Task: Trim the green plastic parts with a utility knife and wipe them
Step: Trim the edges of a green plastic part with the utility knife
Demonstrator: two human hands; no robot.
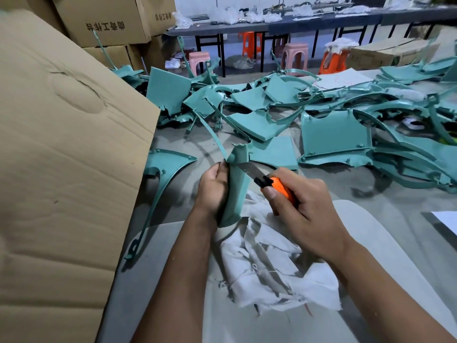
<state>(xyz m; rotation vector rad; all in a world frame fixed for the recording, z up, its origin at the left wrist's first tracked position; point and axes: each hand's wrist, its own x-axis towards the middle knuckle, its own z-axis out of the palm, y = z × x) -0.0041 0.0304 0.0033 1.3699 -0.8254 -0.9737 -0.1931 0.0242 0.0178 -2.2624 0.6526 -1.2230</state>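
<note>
A tall cardboard flap stands close on the left side of the left hand. A heap of green plastic parts covers the grey floor beyond both hands, with long tables and pink and orange stools further back. A crumpled white rag lies on the person's lap, under and between the forearms.

The left hand grips a curved green part, fingers wrapped round its left edge, thumb near the top. The part stands upright just right of those fingers. The right hand curls tightly round an orange utility knife; its bare blade points up-left from the thumb and meets the part's right edge near the top.
</note>
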